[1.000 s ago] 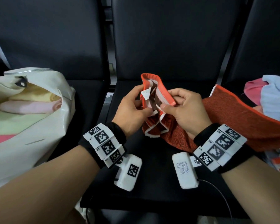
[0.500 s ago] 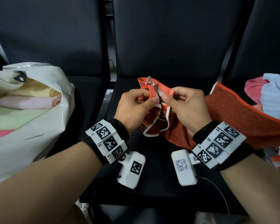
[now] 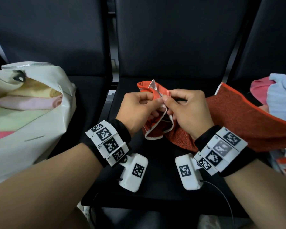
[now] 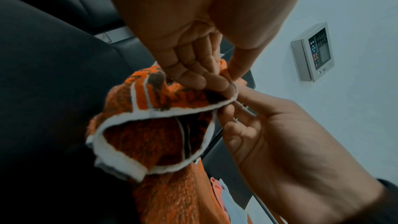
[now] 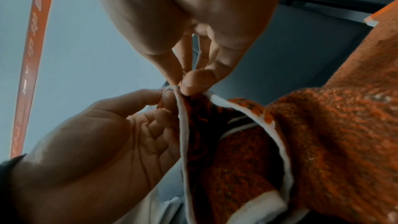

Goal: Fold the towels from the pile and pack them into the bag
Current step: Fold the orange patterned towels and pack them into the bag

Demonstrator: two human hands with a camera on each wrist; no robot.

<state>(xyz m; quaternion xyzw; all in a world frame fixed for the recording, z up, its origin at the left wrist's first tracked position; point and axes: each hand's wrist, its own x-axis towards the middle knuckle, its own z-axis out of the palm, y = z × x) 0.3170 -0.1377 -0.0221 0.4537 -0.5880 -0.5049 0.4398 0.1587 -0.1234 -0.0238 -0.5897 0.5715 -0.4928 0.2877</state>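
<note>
An orange towel [image 3: 241, 118] with a white hem trails from the right chair onto the middle seat. Both hands pinch its white-edged corner close together above that seat. My left hand [image 3: 139, 106] holds the hem between thumb and forefinger, and my right hand [image 3: 183, 108] pinches it just beside. The left wrist view shows the left hand [image 4: 206, 74] on the towel [image 4: 155, 130] with the hem looping below. In the right wrist view the right hand [image 5: 187, 77] nips the towel [image 5: 323, 134] at its hem. A white bag [image 3: 45, 129] stands open on the left chair.
Folded yellow, pink and green towels [image 3: 26, 103] lie inside the bag. A pile of pink and light blue towels [image 3: 277, 95] sits on the right chair. Black chair backs [image 3: 172, 35] rise behind. A wall panel [image 4: 312, 52] shows in the left wrist view.
Both hands have drawn closer together on the towel's corner and worked along the white hem, lifting it slightly. The rest of the towel still lies toward the right chair.
</note>
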